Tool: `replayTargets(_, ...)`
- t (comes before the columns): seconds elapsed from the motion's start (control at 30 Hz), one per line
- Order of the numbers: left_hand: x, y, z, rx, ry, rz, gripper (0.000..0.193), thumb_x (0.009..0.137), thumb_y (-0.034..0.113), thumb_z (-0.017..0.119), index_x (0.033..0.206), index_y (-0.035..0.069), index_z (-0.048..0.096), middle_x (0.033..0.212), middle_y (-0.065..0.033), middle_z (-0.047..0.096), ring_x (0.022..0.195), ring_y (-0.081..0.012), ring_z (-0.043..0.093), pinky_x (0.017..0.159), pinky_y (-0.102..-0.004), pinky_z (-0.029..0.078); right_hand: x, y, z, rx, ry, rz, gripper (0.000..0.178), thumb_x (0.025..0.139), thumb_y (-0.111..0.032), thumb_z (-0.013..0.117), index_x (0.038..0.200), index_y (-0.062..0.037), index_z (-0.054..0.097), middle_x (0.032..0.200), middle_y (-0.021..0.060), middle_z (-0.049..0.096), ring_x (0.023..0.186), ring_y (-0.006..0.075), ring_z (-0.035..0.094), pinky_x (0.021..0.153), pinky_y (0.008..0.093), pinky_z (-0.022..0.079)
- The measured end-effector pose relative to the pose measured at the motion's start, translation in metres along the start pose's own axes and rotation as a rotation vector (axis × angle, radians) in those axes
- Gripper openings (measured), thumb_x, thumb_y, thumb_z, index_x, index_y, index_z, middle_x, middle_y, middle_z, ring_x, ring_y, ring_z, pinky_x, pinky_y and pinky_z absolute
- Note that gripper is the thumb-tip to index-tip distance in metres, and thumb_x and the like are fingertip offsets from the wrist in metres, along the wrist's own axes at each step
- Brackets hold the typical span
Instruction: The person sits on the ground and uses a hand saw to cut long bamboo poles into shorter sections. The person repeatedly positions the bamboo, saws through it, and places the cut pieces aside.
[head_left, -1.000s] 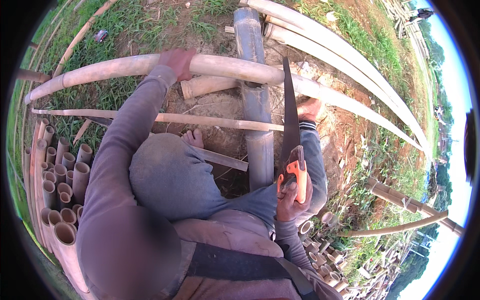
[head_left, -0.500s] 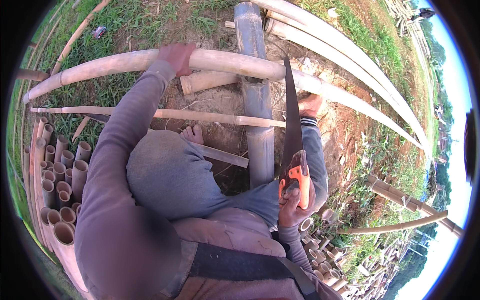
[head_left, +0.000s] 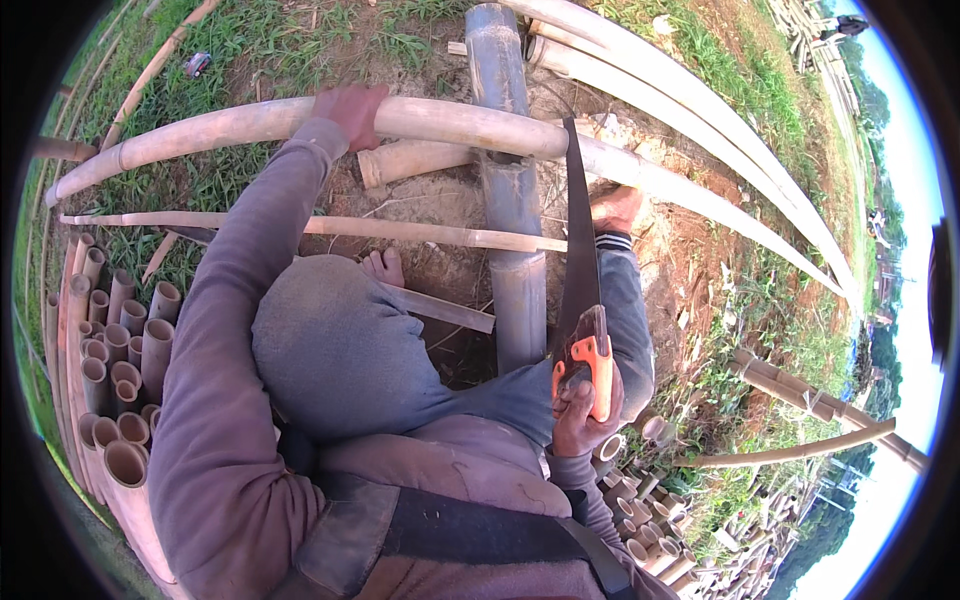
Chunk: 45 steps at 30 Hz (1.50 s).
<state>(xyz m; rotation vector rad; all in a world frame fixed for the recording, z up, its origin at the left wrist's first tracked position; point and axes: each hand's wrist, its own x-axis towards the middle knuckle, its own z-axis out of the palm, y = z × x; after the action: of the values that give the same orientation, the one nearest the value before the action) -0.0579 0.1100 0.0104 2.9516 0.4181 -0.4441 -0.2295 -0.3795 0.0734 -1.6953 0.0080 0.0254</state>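
Note:
A long pale bamboo pole lies across a thick grey bamboo log. My left hand is closed over the pole, left of the log. In my right hand is the orange handle of a handsaw, held near my right knee. Its dark blade points away from me, and its tip crosses the pole just right of the log. Whether the teeth have cut into the pole I cannot tell. My right foot is beside the blade, close under the pole.
Cut bamboo tubes stand bundled at my left, with more tubes at lower right. A thin bamboo strip runs nearer than the pole. Long poles extend at far right. My left foot rests on the ground.
The saw has come slightly back toward me along with my right hand. My left hand keeps its place on the pole.

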Motion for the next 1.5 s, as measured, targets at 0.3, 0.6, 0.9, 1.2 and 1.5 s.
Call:
replayTargets(0.3,0.001,0.007,-0.01,-0.028,-0.023,0.004,0.066,0.074,0.026,0.088,0.133,0.016,0.061,0.125,-0.0119,0.072,0.123,-0.0359,0.068,0.107,-0.0618,0.048,0.191,0.023,0.09,-0.159,0.064,-0.16,0.041,0.104,-0.011,0.069,0.14,0.0063,0.059,0.121,0.0112,0.069,0.096,0.0115,0.065,0.08,0.0264,0.056)
replayTargets(0.6,0.003,-0.003,0.011,0.024,0.045,0.009,0.074,0.072,0.028,0.088,0.138,0.017,0.058,0.119,-0.0148,0.074,0.119,-0.0393,0.069,0.103,-0.0589,0.05,0.026,0.021,0.024,-0.065,0.094,-0.214,0.052,0.106,-0.016,0.066,0.148,0.0067,0.048,0.136,0.0236,0.064,0.111,0.0225,0.068,0.082,0.0348,0.065)
replayTargets(0.9,0.002,-0.001,-0.007,0.009,0.018,0.027,0.075,0.071,0.027,0.087,0.139,0.017,0.057,0.123,-0.016,0.072,0.12,-0.04,0.068,0.1,-0.0561,0.053,0.139,0.017,0.071,-0.148,0.04,-0.13,0.042,0.105,-0.011,0.068,0.141,0.0086,0.056,0.122,0.014,0.069,0.105,0.0142,0.067,0.083,0.0287,0.059)
replayTargets(1.2,0.001,0.005,0.002,0.01,0.039,0.017,0.067,0.074,0.03,0.089,0.133,0.017,0.061,0.127,-0.0126,0.071,0.124,-0.0372,0.066,0.105,-0.0602,0.05,0.123,0.04,0.058,-0.208,0.082,-0.247,0.04,0.104,-0.016,0.07,0.135,0.0049,0.056,0.124,0.0168,0.066,0.092,0.0159,0.067,0.076,0.0263,0.059)
replayTargets(1.5,-0.002,-0.006,0.006,0.009,0.03,0.014,0.073,0.071,0.03,0.089,0.135,0.016,0.059,0.126,-0.0144,0.071,0.122,-0.0388,0.067,0.102,-0.0581,0.052,0.05,0.013,0.029,-0.103,0.058,-0.1,0.026,0.106,-0.012,0.066,0.122,0.0029,0.053,0.084,0.0043,0.061,0.06,0.0068,0.058,0.057,0.0245,0.054)
